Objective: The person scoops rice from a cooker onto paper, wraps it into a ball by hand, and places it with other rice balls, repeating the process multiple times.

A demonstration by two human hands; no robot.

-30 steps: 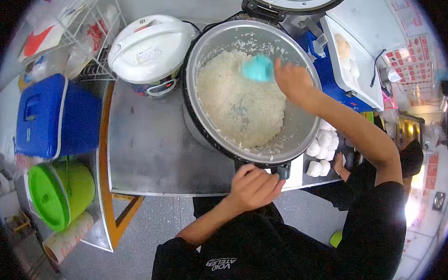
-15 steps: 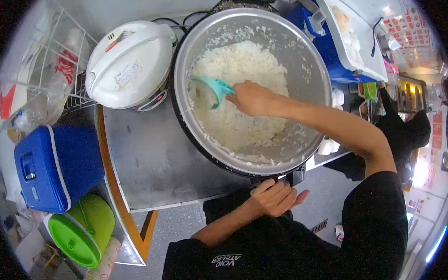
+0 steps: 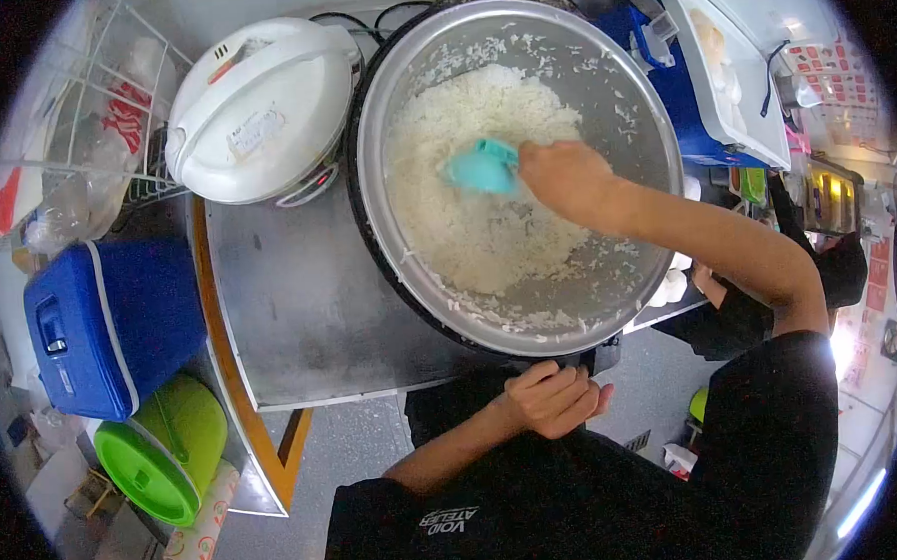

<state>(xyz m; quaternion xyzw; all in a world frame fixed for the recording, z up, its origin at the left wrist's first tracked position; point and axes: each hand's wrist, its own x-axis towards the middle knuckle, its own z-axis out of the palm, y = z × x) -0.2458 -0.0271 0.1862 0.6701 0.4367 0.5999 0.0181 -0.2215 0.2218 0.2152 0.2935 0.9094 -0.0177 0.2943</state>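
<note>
A large metal rice cooker pot (image 3: 642,121) stands on the steel table, holding a mound of cooked white rice (image 3: 485,198). Inside the pot, my right hand (image 3: 564,180) grips a turquoise rice paddle (image 3: 482,166) whose blade lies over the middle of the rice. My left hand (image 3: 554,397) is curled at the near rim of the pot, by the cooker's black handle; what it grips is not clear.
A smaller white rice cooker (image 3: 261,113) sits closed at the left of the pot. A blue cooler box (image 3: 110,325), a green lidded bucket (image 3: 156,453) and a wire rack (image 3: 71,126) stand at the left. Another person (image 3: 760,296) is at the right.
My right hand swept the paddle from the pot's far side to its left side, then back to the middle of the rice. My left hand stayed at the near rim.
</note>
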